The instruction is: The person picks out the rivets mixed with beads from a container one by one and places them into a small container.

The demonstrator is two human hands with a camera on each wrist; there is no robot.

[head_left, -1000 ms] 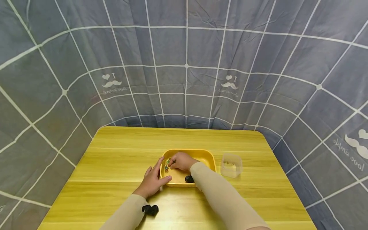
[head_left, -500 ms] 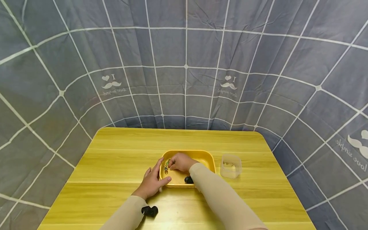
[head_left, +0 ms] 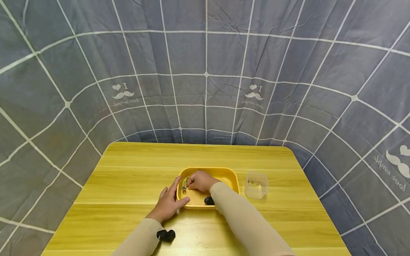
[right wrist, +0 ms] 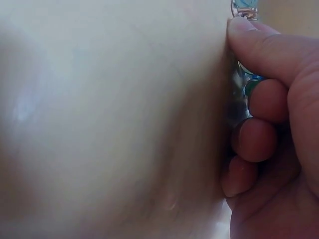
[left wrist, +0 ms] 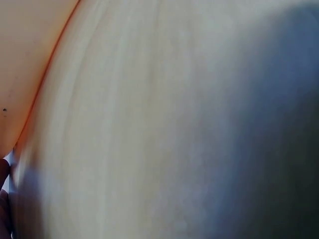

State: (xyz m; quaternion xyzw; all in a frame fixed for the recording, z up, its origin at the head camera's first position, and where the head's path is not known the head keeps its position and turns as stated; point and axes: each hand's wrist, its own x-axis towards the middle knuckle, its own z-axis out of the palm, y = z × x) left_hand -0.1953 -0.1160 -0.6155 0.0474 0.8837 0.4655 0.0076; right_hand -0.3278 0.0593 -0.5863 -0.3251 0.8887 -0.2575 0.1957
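A shallow yellow tray (head_left: 224, 174) stands on the table, with small coloured gem-like pieces (head_left: 184, 191) along its left side. My left hand (head_left: 168, 203) rests against the tray's front left corner, fingers fairly straight along the outer wall and thumb at the front rim. Inside the tray, my right hand (head_left: 201, 180) reaches down to the pieces with curled fingers. The right wrist view shows thumb and forefinger pinching at a small teal-stoned piece in a coppery setting (right wrist: 245, 11); the fingers partly cover it. Another piece with a green stone (right wrist: 251, 88) shows behind the middle finger.
Right of the tray stands a clear plastic box (head_left: 256, 190) with a few small golden bits in it. The wood-grain table (head_left: 134, 177) backs onto a grey checked curtain (head_left: 192, 89). The right forearm crosses the tray's front rim.
Both hands stay in nearly the same places, the right one over the pieces and the left at the tray corner. The head view shifts very slightly.
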